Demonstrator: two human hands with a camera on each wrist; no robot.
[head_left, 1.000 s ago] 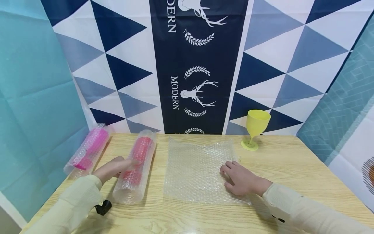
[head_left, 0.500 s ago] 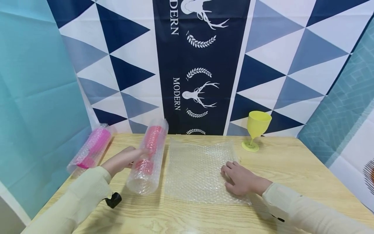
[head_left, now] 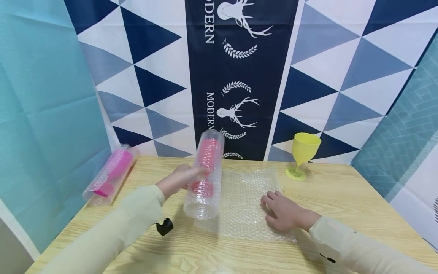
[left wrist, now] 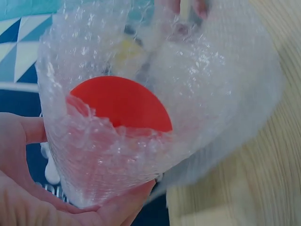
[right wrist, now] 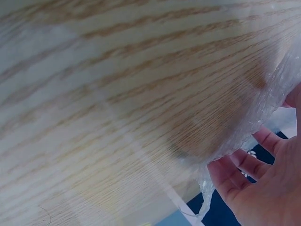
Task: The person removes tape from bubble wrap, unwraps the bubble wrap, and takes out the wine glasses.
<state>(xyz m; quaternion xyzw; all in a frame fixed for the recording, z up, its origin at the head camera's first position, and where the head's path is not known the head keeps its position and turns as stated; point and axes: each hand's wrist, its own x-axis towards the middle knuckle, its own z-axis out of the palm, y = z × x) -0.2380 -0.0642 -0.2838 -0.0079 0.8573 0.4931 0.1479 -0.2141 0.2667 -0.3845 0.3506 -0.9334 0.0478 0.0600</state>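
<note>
My left hand grips a bubble-wrapped roll with a red goblet-like thing inside, thumb over its top. It is held tilted above the left part of a flat bubble wrap sheet. In the left wrist view, a round red disc shows inside the roll's near end, with fingers curled round the wrap. My right hand rests on the sheet's right edge, fingers slightly bent. The right wrist view has its fingertips touching the wrap's crinkled edge.
A yellow goblet stands upright at the back right of the wooden table. Another bubble-wrapped roll, with a pink thing inside, lies at the far left. A patterned cloth hangs along the table's back edge.
My left hand has lifted the red wrapped roll off the table and carried it right, over the sheet's left part. My right hand has stayed on the sheet's edge.
</note>
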